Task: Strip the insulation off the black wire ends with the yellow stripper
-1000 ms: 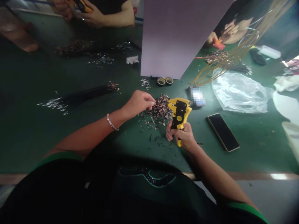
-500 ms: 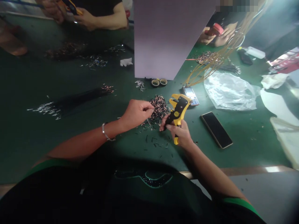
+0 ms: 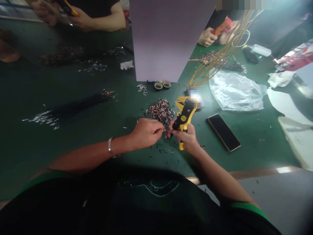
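In my right hand (image 3: 187, 135) is a yellow and black wire stripper (image 3: 185, 119), its jaws pointing up and away from me. My left hand (image 3: 149, 133) is pinched close beside the right fingertips; a tiny piece seems to be between thumb and finger, too small to name. Just beyond both hands lies a heap of short black wire pieces with bare copper ends (image 3: 160, 111). Black offcuts (image 3: 161, 150) are scattered on the green table (image 3: 117, 147) on the near side of my hands.
A bundle of black wires (image 3: 73, 106) lies left. Behind the heap are two tape rolls (image 3: 162, 85) and a pale upright panel (image 3: 168, 42). To the right are a phone (image 3: 223, 132) and a clear plastic bag (image 3: 237, 91). Co-workers' hands (image 3: 83, 21) hold tools across the table.
My left hand has drawn back from the heap toward me and moved beside my right fingertips. The wire stripper stays in my right hand. The whole view has shifted slightly.
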A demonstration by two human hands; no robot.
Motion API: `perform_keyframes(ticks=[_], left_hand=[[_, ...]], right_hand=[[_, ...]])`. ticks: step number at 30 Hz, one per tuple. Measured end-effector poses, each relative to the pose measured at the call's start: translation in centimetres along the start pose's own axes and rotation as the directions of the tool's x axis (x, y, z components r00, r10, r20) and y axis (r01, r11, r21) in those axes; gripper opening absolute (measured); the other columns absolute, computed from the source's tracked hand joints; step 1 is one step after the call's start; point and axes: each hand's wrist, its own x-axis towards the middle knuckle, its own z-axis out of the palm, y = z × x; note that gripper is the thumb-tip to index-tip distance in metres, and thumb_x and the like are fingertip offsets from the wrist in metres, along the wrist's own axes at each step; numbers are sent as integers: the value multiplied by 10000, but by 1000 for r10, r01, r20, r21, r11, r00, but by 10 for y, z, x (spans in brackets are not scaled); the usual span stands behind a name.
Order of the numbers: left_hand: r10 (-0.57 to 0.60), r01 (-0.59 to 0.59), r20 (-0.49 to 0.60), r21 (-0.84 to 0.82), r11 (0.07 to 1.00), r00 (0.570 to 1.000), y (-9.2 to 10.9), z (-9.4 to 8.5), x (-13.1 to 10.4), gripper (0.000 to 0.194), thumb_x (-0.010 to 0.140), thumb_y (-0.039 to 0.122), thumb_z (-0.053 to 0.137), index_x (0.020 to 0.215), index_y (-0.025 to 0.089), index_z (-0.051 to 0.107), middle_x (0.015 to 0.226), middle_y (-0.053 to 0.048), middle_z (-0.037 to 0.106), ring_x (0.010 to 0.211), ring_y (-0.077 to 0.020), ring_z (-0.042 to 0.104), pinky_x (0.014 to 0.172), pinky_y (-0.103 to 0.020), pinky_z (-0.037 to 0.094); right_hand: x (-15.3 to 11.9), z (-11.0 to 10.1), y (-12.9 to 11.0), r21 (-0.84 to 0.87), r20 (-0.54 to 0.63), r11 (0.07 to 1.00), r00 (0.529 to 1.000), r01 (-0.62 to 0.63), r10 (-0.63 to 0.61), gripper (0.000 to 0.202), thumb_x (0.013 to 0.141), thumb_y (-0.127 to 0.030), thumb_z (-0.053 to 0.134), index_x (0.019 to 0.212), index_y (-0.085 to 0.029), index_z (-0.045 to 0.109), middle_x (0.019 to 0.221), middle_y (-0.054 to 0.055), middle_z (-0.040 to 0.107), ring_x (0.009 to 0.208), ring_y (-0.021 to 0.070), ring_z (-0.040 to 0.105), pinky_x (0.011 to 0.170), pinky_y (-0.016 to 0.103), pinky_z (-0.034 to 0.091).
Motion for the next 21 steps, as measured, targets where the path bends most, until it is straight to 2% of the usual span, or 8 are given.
perform_keyframes(ticks=[6,10,14,21], left_hand=[[47,-47,-4,36,998,999,0,1,-1,256,861,116,486,686,175,662,640,-20,677,603,-128,615,584,-260,459],[95,-91,-44,95,991,995,-1,-1,-1,264,864,114,461,671,172,634,605,-21,645,565,-131,585,541,-265,430],[71,-62,-91,97,993,993,-2,-6,0,270,868,124,458,649,171,609,593,-22,630,540,-123,559,526,-262,417],[73,-70,-30,87,994,997,0,-3,-1,260,848,96,453,666,170,624,609,-24,638,554,-126,570,530,-270,420]], right_hand=[[-1,2,-2,-77,-21,997,1000,5,-6,159,659,-148,661,779,-207,575,665,-39,562,538,146,572,555,347,533],[0,1,-1,-125,-32,992,999,7,-11,147,645,-146,631,766,-210,578,658,-32,567,551,148,565,566,342,536],[2,-1,2,-100,-16,995,1000,11,-13,146,659,-168,645,778,-219,576,650,-34,560,550,154,561,573,355,539],[0,-2,0,-140,12,990,1000,4,-2,173,700,-200,690,849,-218,603,750,-10,598,640,178,608,655,378,538]])
